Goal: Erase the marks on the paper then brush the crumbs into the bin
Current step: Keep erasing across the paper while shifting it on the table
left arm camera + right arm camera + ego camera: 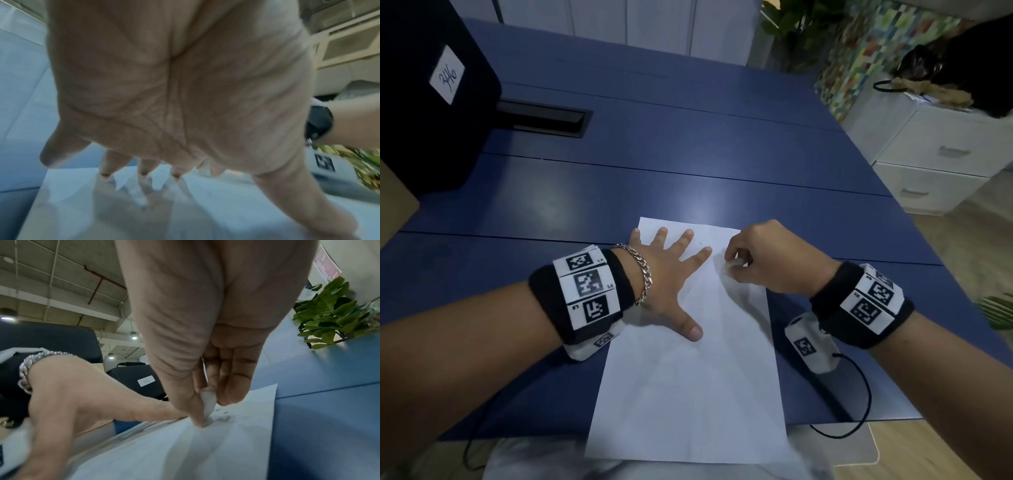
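A white sheet of paper [688, 394] lies lengthways on the blue table, its near end hanging over the front edge. My left hand [671, 274] lies flat with spread fingers on the sheet's upper left part and presses it down; the fingertips [106, 174] touch the paper [185, 211]. My right hand [760, 260] pinches a small white eraser [734, 265] at the paper's upper right. The eraser [208, 400] is held between thumb and fingers, its tip on the paper [205, 451] beside faint pencil marks [223, 412]. A short faint mark [701, 244] shows near my left index finger.
A black box [431, 102] with a white label reading 346 stands at the table's far left, beside a black cable slot [541, 118]. White drawers [941, 157] stand to the right of the table. A green plant [333, 316] is beyond the table's far side.
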Motion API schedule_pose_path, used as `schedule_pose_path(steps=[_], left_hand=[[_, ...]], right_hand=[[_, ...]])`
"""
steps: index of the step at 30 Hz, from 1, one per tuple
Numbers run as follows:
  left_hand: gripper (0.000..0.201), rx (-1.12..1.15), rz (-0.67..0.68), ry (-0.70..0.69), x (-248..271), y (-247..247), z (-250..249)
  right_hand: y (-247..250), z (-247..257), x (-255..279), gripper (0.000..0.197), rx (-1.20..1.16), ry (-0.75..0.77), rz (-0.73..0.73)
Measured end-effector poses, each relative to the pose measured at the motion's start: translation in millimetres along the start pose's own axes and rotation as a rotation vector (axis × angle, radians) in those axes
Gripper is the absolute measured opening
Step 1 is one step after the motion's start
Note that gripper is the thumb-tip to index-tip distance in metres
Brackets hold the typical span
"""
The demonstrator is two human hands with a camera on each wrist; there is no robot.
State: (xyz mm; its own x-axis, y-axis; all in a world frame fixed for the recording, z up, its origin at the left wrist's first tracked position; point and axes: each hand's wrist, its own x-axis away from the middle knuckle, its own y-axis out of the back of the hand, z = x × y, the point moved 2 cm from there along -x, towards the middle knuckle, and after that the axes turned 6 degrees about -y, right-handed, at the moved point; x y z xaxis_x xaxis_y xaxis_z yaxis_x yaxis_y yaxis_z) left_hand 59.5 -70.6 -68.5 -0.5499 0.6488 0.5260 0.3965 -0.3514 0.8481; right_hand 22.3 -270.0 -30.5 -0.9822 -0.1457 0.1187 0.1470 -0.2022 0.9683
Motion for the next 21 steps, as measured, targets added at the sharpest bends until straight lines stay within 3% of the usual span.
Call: schedule_pose_path(steps=[9,14,18,21], left_hand=[[0.149,0.016,0.015,0.017,-7,-2,2],[0.15,0.002,0.02,0.018,-9,-2,2],[0.151,0.007,0.021,0.023,-10,-2,2],[0.151,0.001,0.039,0.026,-9,1,0]], right_hand=[[-9,16,2,0.019,-0.055,0.032,-0.045],[-10,32,14,0.012,-0.023,0.175,0.091],[-4,16,0,0.018,0.03,0.067,0.004],[-7,23,4,0.015,0.03,0.119,0.007]])
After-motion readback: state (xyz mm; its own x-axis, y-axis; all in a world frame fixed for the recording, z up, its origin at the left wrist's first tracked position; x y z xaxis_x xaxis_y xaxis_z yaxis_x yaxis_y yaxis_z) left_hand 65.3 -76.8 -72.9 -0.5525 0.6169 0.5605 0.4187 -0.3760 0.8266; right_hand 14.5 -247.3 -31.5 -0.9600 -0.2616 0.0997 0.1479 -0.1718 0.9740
